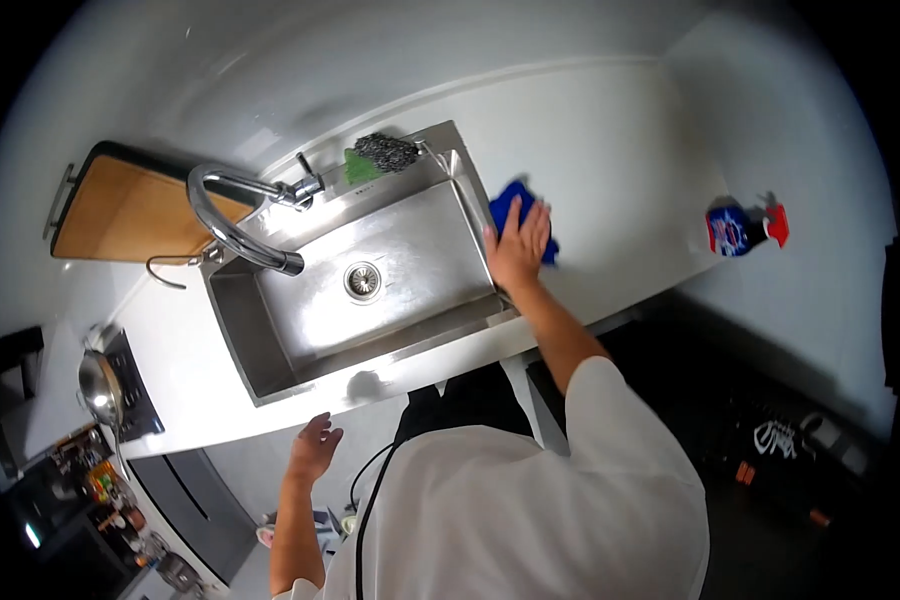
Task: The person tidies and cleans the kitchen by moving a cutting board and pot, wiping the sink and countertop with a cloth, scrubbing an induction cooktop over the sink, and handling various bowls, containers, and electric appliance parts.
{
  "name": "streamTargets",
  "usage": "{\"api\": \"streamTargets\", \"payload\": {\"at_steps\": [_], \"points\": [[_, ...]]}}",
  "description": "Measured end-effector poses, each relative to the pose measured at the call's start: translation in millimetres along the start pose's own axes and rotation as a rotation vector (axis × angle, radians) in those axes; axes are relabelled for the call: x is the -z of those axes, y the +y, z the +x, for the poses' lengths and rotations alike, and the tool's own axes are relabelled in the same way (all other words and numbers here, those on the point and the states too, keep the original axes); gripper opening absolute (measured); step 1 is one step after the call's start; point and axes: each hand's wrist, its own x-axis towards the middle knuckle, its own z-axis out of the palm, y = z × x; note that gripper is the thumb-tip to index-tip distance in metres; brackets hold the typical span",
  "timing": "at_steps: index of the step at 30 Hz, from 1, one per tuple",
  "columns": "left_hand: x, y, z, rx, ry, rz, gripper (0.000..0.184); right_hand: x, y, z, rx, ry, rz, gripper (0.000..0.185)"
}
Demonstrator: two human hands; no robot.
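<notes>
- Left hand (315, 450): near the body, just off the counter's front edge; fingers loosely curled, grip released.
- Right hand (516, 248): palm down, fingers spread, pressing rather than clenching the blue cloth (511, 192).
- Cloth: on the white counter (620, 170), beside the right rim of the rectangular stainless-steel sink (410, 230).
- Curved chrome faucet (288, 262): spout over basin.
- Grey mesh scrubber (388, 152), green pad (360, 167): at sink's back rim.
- Blue-labelled spray bottle (735, 231), red nozzle: far right.
</notes>
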Motion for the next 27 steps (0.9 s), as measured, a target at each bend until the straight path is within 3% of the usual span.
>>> {"api": "streamTargets", "payload": {"at_steps": [5, 7, 14, 21, 24, 27], "points": [[-19.7, -1.4, -16.9, 0.045, 0.052, -0.030, 0.052, -59.9, -11.7, 173.7, 0.272, -0.042, 0.042, 0.064], [-22.6, 6.9, -27.9, 0.079, 0.058, -0.043, 0.052, -62.3, -18.8, 200.5, 0.396, -0.096, 0.091, 0.053], [-24.2, 7.2, -27.8, 0.027, 0.030, -0.001, 0.052, 7.5, 6.2, 81.1, 0.836, -0.388, -0.008, 0.025], [-5.7, -1.6, -5.3, -0.085, 0.067, -0.051, 0.053, 50.1, 10.5, -57.6, 0.581, -0.424, 0.093, 0.021], [2.5, -21.0, -5.2, -0.083, 0.067, -0.065, 0.054, 19.6, 6.7, -127.6, 0.394, -0.276, 0.163, 0.021], [5.4, -67.2, -0.6, -0.128, 0.093, -0.068, 0.056, -0.3, -46.0, -160.7, 0.136, -0.296, 0.149, 0.023]]}}
